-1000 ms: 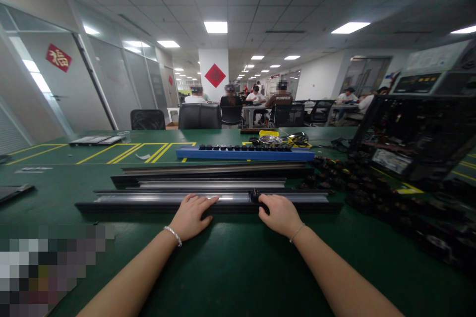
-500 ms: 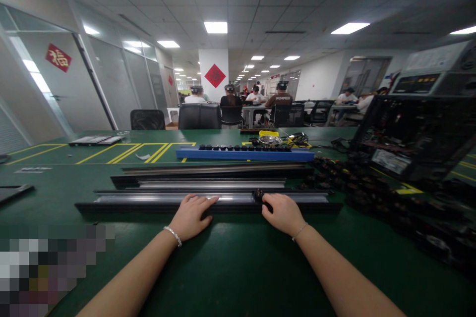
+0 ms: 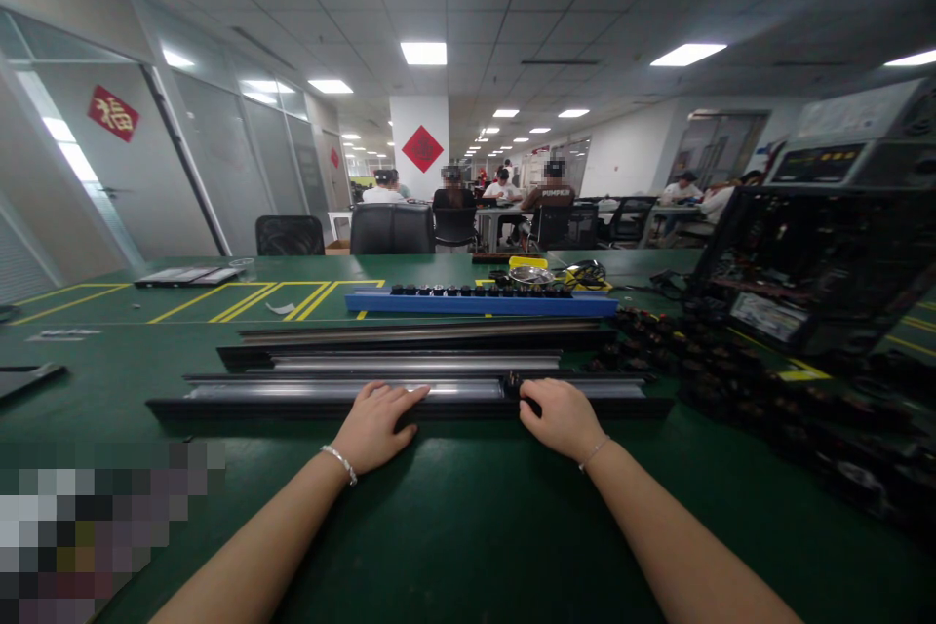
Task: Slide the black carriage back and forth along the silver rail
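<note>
A long black channel with a shiny metal strip inside (image 3: pixel 457 390) lies crosswise before me. My left hand (image 3: pixel 376 424) rests flat on its near edge, index finger stretched out over the metal strip. Against a small black part (image 3: pixel 511 384) seated in the channel, my right hand (image 3: pixel 560 417) is closed, its fingertips on the part's right side. The fingers partly hide that part, so its exact kind cannot be made out. Just behind lie a second channel (image 3: pixel 416 363) and a third, darker one (image 3: pixel 424 335), roughly parallel.
A blue rail (image 3: pixel 479 304) carrying a row of small black parts lies farther back. Many dark parts (image 3: pixel 731 380) are heaped at right, before an opened computer case (image 3: pixel 811 263). A flat tray-like object (image 3: pixel 190 276) lies far left. People sit at distant tables.
My right hand has shifted slightly to the right, and the small black part has slid a little the same way along the channel. My left hand has stayed in place.
</note>
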Demonstrator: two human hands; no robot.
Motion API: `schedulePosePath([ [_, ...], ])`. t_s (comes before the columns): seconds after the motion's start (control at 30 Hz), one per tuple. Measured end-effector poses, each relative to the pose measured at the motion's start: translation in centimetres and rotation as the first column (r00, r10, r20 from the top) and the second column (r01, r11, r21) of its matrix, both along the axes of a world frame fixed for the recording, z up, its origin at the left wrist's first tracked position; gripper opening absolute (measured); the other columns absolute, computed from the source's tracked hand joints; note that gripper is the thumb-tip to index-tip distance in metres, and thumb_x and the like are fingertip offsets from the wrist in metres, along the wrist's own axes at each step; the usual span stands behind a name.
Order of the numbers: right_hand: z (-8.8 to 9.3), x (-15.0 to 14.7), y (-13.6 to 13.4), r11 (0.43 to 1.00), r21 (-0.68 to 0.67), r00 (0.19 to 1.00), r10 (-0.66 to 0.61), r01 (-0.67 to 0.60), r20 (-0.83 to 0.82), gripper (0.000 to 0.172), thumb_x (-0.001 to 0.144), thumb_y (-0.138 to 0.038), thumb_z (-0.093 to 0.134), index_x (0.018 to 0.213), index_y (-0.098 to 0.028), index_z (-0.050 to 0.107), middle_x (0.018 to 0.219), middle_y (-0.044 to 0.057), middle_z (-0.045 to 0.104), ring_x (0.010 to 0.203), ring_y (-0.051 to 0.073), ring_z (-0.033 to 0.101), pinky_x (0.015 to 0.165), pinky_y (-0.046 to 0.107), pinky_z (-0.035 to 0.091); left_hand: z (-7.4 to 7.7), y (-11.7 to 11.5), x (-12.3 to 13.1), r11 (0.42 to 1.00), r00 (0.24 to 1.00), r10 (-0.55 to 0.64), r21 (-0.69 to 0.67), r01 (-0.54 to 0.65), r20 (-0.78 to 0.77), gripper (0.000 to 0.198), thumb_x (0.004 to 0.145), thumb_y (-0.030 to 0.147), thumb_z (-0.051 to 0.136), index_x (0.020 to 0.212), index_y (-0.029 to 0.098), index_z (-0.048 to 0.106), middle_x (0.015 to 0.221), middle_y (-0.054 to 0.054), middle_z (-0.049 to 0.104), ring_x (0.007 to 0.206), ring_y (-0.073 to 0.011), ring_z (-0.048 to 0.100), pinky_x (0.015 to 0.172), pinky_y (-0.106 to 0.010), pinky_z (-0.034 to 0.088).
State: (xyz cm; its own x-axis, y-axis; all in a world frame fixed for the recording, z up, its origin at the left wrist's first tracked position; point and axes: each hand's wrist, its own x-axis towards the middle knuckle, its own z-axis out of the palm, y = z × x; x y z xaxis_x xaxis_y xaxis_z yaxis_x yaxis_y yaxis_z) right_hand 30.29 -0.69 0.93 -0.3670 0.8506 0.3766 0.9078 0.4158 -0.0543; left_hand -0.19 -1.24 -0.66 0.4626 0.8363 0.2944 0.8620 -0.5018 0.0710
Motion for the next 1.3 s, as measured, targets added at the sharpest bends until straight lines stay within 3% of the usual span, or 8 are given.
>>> schedulePosePath([
  [1.3,-0.7,1.4,0.8,0.974,0.225,1.0,-0.005,0.011,-0.027,0.033,0.083,-0.027,0.04,0.057,-0.019,0.059,0.06,0.001,0.059,0.062,0.011,0.049,0.063,0.025,0.029,0.0,0.0,0.0,1.0,1.0,0.0,0.0,0.0,-0.008,0.058,0.076,0.032,0.052,0.131,0.034,0.036,0.106,0.0,0.062,0.098,-0.0189,0.053,0.098,-0.041,0.026],
])
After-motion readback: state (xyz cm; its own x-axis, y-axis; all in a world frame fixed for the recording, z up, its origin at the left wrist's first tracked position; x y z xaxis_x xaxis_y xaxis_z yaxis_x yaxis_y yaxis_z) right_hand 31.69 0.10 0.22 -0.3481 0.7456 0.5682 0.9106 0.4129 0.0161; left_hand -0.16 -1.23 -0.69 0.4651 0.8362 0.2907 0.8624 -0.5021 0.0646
